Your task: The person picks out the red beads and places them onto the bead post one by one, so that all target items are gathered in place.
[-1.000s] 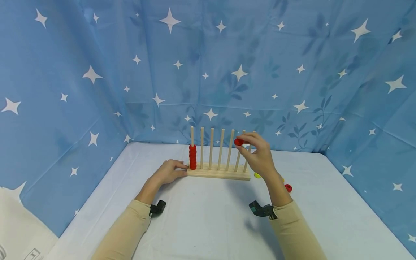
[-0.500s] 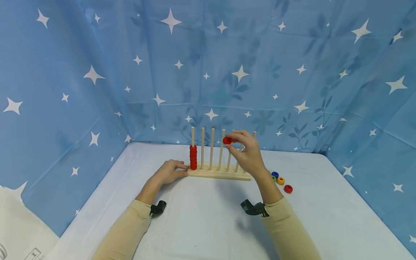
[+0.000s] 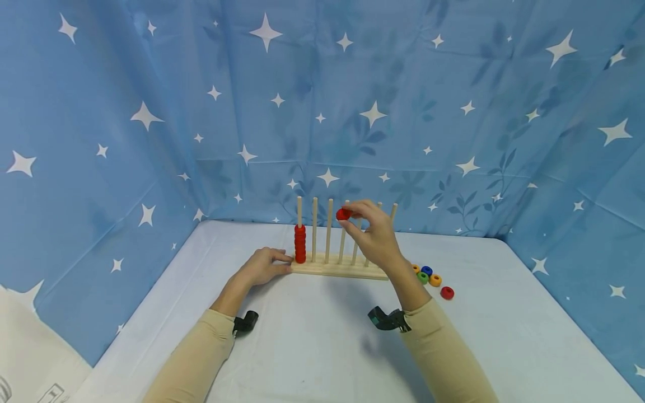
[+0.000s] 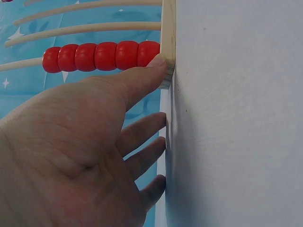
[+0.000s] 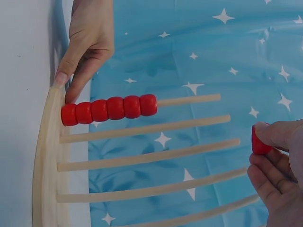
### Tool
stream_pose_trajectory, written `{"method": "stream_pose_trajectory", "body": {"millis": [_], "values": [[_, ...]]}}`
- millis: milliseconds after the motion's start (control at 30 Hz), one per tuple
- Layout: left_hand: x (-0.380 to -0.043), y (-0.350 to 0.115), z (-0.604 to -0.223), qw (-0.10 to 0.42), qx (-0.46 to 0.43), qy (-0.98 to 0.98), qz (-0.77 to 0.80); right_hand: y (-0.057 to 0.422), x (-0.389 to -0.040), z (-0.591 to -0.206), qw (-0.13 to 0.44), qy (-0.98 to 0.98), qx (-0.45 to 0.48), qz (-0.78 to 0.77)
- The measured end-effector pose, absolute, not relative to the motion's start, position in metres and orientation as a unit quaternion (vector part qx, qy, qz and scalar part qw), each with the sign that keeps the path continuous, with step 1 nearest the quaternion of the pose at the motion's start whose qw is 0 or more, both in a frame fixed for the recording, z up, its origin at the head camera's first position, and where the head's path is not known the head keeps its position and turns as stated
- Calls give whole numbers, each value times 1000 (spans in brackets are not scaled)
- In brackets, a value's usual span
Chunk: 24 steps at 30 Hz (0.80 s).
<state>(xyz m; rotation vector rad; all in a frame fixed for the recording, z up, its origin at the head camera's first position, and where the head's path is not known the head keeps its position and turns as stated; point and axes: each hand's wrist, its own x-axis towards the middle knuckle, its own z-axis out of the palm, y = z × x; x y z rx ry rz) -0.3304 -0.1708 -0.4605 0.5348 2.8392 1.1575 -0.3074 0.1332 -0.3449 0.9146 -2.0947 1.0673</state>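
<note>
A wooden abacus frame (image 3: 347, 270) stands on the table, its several upright rods rising from a long base. Several red beads (image 5: 113, 109) are stacked on the leftmost rod, whose upper part is bare. My left hand (image 3: 261, 265) pinches the left end of the base; in the left wrist view its thumb (image 4: 142, 75) lies beside the lowest bead and the other fingers spread behind. My right hand (image 3: 375, 232) pinches a single red bead (image 3: 344, 214) between thumb and fingers, up near the tops of the middle rods. In the right wrist view this bead (image 5: 259, 141) is apart from any rod.
Right of the base lie loose beads: a blue bead (image 3: 426, 270), a green bead (image 3: 423, 278), an orange bead (image 3: 435, 280) and a red bead (image 3: 447, 293). Another orange one is partly behind the right forearm. A blue star-patterned curtain (image 3: 322, 112) surrounds the white-covered table (image 3: 312, 336).
My right hand has moved left along the rod tops with the red bead, uncovering more loose beads at the right. The left hand has stayed at the base's end.
</note>
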Motion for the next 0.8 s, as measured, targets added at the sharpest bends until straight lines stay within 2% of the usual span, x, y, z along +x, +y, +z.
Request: {"method": "stream_pose_trajectory", "body": {"millis": [800], "values": [[-331,-172,-461,18,178,910,375,112,-323,-322,346,-771,385,371]]}}
